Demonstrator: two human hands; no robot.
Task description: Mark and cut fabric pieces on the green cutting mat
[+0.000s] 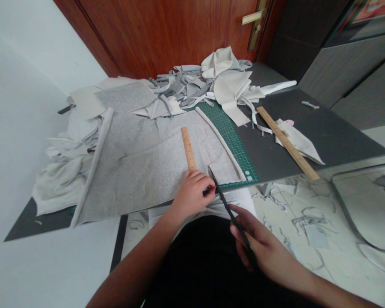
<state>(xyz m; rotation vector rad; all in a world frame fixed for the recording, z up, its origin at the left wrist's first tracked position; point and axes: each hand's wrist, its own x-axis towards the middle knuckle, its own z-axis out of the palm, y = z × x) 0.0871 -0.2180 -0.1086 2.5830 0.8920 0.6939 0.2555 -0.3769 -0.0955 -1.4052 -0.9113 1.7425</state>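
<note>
A large piece of grey fabric point(137, 158) with rolled side edges lies spread over the table's front edge. Thin pinkish lines run across its right part. My right hand point(253, 239) holds a pair of black scissors point(226, 203), tips pointing away from me at the fabric near its front edge. The blades look nearly closed. My left hand point(194, 192) is at the fabric's front edge with its fingers curled; what they grip is hidden. Just beyond its knuckles, a short wooden ruler point(188, 147) lies on the fabric, its near end meeting the fingers.
A green cutting mat point(234, 141) shows under the fabric's right side. Fabric scraps point(192, 83) pile up along the back, and more cloth point(67, 179) lies at the left. A longer wooden ruler point(288, 145) rests on the dark table point(336, 128). Thread and offcuts litter the floor point(295, 222).
</note>
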